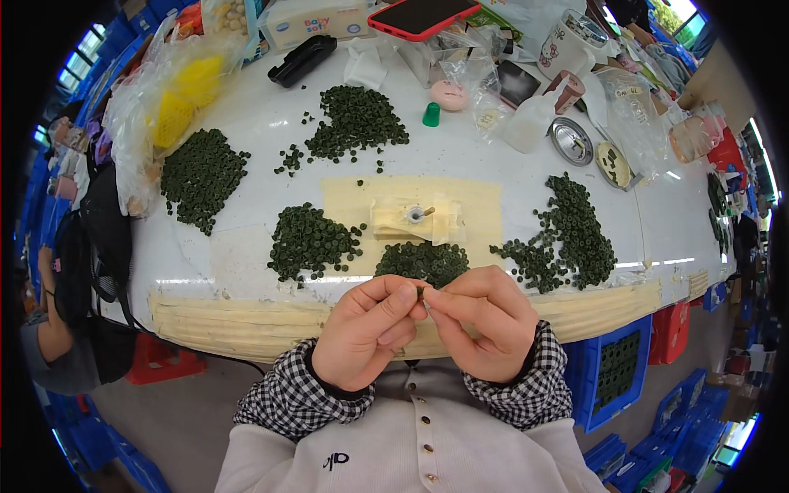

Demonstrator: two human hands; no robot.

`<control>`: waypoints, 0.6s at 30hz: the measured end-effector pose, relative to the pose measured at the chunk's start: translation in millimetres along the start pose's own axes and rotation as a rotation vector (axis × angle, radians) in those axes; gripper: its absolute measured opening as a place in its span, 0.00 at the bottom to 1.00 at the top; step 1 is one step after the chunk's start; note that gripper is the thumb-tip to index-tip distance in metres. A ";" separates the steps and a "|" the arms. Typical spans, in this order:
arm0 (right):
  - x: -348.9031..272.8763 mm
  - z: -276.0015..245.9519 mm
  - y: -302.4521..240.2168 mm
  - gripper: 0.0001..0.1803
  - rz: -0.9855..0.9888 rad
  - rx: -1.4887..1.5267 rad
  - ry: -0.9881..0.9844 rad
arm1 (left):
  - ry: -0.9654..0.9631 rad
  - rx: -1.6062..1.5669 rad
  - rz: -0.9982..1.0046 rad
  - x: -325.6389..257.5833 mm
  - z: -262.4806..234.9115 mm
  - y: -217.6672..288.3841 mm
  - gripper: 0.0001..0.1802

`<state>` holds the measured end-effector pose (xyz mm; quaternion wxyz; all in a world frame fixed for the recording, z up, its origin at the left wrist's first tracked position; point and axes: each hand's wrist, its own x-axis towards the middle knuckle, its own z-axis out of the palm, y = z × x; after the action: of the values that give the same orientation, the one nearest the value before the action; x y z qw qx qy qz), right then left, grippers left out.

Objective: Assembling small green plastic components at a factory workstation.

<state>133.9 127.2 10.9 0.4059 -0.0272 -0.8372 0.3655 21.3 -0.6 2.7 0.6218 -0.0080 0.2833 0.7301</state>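
Note:
My left hand [366, 329] and my right hand [485, 322] meet over the table's front edge, thumbs and fingertips pinched together. Between them is a small dark green piece [420, 292], mostly covered by the fingers. Just beyond my hands lies a pile of dark green round pieces [423, 261]. Behind that pile, a taped-down block [417, 217] carries a small metal fitting with a short peg. More heaps of like pieces lie to the left [308, 242] and to the right [575, 238].
Two further heaps of dark green parts [357, 119] lie farther back and at the left. A red-cased phone [423, 15], a tissue pack [316, 23], a green cap [431, 114] and a round tin [570, 140] stand at the back. A blue crate [585, 386] sits below at right.

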 end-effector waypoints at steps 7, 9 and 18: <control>-0.7 -5.4 0.2 0.15 0.167 0.164 -0.065 | 0.044 0.288 0.157 -1.0 1.0 -2.8 0.08; -1.5 -7.7 1.5 0.14 0.248 0.242 -0.076 | 0.024 0.237 0.133 0.0 0.1 -3.8 0.09; -1.2 -8.2 3.9 0.11 0.256 0.214 -0.070 | -0.065 0.226 0.054 1.2 0.5 -1.4 0.08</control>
<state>139.5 134.4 10.9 0.3269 -0.0776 -0.7969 0.5020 22.4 0.8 2.2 0.6075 0.0937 0.3437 0.7099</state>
